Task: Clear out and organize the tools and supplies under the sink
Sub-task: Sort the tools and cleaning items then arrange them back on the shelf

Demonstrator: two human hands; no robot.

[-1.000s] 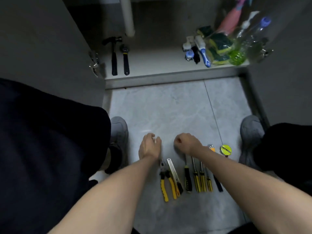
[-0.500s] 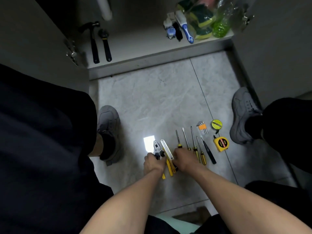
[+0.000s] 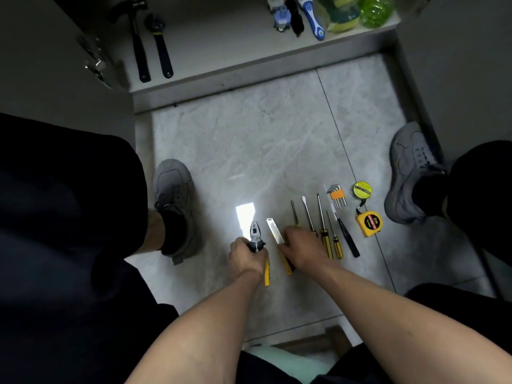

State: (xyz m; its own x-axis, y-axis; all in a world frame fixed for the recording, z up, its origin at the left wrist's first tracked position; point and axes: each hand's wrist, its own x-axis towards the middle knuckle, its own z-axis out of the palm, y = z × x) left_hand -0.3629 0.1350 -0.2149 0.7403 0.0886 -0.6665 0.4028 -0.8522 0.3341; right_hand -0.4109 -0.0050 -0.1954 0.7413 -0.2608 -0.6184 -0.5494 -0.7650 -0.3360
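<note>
A row of tools lies on the grey floor tiles in front of me. My left hand (image 3: 245, 257) grips the yellow-handled pliers (image 3: 256, 236) near the jaws. My right hand (image 3: 300, 249) curls over the yellow utility knife (image 3: 275, 231) and covers the handles of the nearest screwdrivers. To its right lie several yellow-handled screwdrivers (image 3: 322, 225), a black tester pen (image 3: 347, 239), a set of hex keys (image 3: 336, 195), a roll of yellow tape (image 3: 362, 189) and a yellow tape measure (image 3: 370, 223).
The open cabinet floor (image 3: 221, 48) holds a hammer (image 3: 137, 40) and a wrench (image 3: 160, 42) on the left, brushes (image 3: 313, 18), sponges and a green bottle (image 3: 375, 9) on the right. My grey shoes (image 3: 174, 206) flank the tools. The cabinet door (image 3: 55, 65) stands open on the left.
My hands have drawn back from the bare tiles onto the near ends of the pliers and knife. The view has tipped downward, so the cabinet now sits higher in the frame.
</note>
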